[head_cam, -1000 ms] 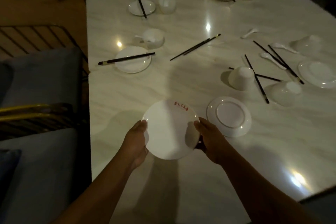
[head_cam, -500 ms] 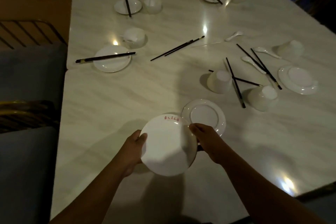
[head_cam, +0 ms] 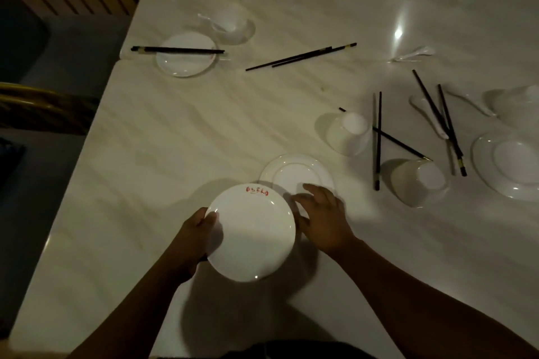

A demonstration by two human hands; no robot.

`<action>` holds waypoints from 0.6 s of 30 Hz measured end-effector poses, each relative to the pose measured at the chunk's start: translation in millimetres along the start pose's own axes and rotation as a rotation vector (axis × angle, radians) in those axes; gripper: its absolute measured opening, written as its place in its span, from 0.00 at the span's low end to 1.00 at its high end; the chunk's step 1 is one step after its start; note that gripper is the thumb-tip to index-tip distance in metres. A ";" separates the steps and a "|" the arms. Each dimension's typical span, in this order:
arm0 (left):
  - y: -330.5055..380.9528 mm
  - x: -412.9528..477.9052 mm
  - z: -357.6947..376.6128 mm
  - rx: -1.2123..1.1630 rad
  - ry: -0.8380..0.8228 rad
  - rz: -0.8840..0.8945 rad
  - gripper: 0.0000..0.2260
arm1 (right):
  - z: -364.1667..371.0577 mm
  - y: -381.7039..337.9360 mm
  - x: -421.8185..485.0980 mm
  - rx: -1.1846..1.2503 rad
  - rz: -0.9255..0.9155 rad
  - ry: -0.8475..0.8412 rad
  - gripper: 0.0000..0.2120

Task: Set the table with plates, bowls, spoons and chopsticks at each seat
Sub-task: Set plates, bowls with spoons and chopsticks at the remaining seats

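The pale marble table [head_cam: 175, 140] fills nearly all I can see, with a dark cushioned seat [head_cam: 73, 46] along its left edge. Over the near part of the table is the lettered plate [head_cam: 250, 233], face up, with red characters on its far rim. I cannot tell whether it rests on the marble or sits just off it. My left hand [head_cam: 194, 237] grips it at the left rim — thumb on top, fingers curled underneath. My right hand [head_cam: 323, 221] is just beside the plate's right rim, fingers loosely spread and holding nothing. Its fingertips lie over the near edge of an upside-down plate [head_cam: 294, 175] just beyond.

Another upturned plate [head_cam: 507, 166] lies at the far right. Near the left edge is a set plate [head_cam: 186, 60], face up, with a pair of chopsticks [head_cam: 178, 50] laid across it. Behind it stands an upright bowl [head_cam: 233, 25] with a spoon handle [head_cam: 208, 20] sticking out.

Two bowls sit mouth down to my right: the left overturned bowl [head_cam: 348, 132] and the right overturned bowl [head_cam: 420, 182]. Between them lies a straight pair of sticks [head_cam: 378, 140], crossed by a single one. A loose pair [head_cam: 300, 57] lies mid-table, well apart from everything — and a lone white spoon [head_cam: 414, 54] rests further right.
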State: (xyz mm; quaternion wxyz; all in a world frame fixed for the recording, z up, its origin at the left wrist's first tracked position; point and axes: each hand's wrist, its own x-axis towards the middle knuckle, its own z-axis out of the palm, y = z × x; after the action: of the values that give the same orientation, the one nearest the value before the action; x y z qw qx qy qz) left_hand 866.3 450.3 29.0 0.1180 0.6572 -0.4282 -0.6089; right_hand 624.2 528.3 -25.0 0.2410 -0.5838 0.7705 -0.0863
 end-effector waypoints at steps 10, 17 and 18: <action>-16.0 1.5 22.2 -0.042 -0.068 -0.067 0.08 | -12.6 11.5 33.4 -0.016 0.001 -0.041 0.25; -15.5 14.0 28.3 0.000 -0.086 -0.073 0.10 | -23.9 10.2 75.7 -0.012 0.014 -0.079 0.27; -15.2 15.9 30.1 0.002 -0.082 -0.076 0.11 | -25.8 9.5 80.4 -0.011 0.018 -0.092 0.27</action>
State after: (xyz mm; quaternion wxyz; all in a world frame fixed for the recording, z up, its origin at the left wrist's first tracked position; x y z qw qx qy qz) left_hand 843.8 459.3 0.7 0.0765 0.6478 -0.4080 -0.6388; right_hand 587.6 451.6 -28.3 0.2737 -0.5814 0.7644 -0.0530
